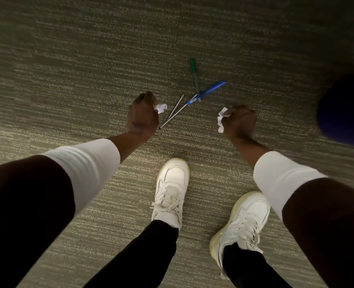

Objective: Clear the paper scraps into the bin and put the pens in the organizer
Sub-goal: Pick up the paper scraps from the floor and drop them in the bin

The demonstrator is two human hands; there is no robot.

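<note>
I look straight down at a striped carpet. My left hand [143,114] is closed around a crumpled white paper scrap [160,108] that pokes out on its right side. My right hand [240,121] is closed around another white paper scrap [221,119] that sticks out to its left. Between and just beyond the hands lie pens on the carpet: a green pen [194,75], a blue pen [208,92] crossing its lower end, and a thin dark pen [177,112] beside my left hand.
My two white sneakers [172,188] [242,221] stand on the carpet [68,69] below the hands. A dark blue rounded object [346,113] fills the right edge; what it is I cannot tell.
</note>
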